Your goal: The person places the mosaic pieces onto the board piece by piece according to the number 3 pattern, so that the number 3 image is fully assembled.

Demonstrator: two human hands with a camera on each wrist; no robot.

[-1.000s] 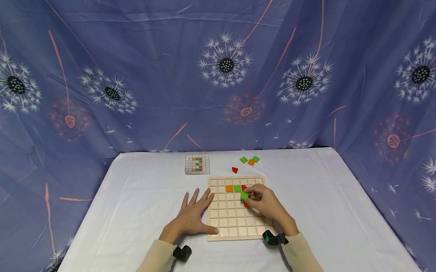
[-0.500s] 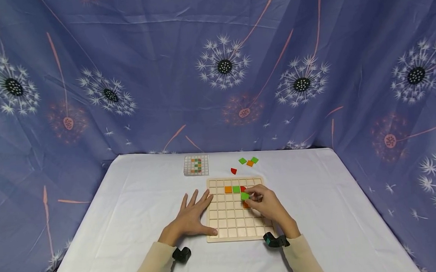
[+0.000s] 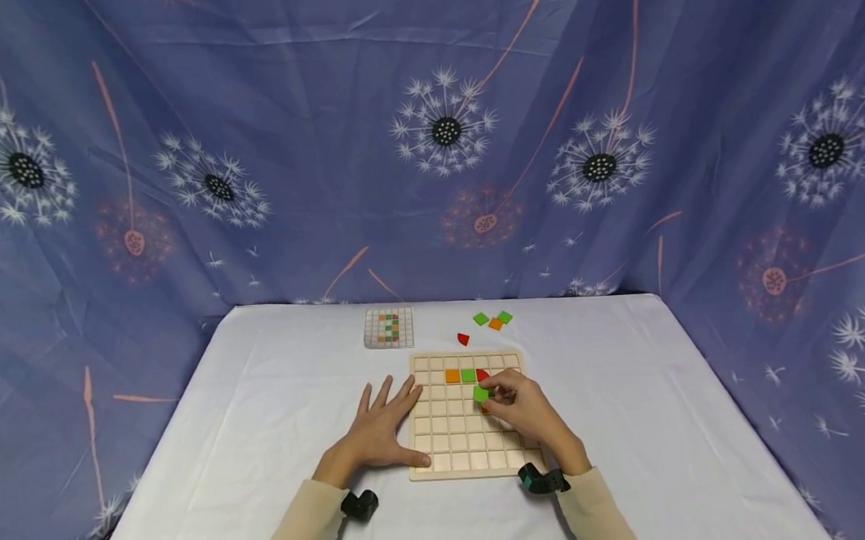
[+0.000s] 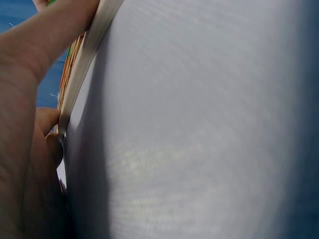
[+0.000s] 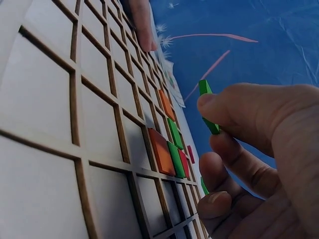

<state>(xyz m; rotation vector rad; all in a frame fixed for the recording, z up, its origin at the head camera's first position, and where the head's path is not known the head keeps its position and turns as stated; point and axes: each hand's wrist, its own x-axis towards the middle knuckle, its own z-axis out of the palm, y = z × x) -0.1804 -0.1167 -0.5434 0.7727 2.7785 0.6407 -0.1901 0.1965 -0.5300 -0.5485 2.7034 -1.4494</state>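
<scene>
My right hand (image 3: pixel 518 401) pinches a green square tile (image 5: pixel 209 107) between thumb and fingertip, raised over the wooden grid board (image 3: pixel 451 444). Beneath it in the right wrist view, an orange tile (image 5: pixel 162 152), a green tile (image 5: pixel 176 160) and a red piece (image 5: pixel 184 164) sit in adjoining cells. The board's upper row also bears an orange tile (image 3: pixel 452 376) and a green tile (image 3: pixel 468 375), left of the red quarter-round piece (image 3: pixel 482 375). With fingers spread, my left hand (image 3: pixel 376 435) rests at the board's left edge, its thumb over the lower left corner.
Behind the board lies a loose red quarter-round piece (image 3: pixel 463 339). Farther back are two green tiles (image 3: pixel 481 319) and an orange tile (image 3: pixel 495 324). A small gridded pattern card (image 3: pixel 389 328) with a coloured design stands at the back left on the white cloth (image 3: pixel 262 396).
My right hand has shifted slightly left over the board, carrying the green tile. The left hand stays in place.
</scene>
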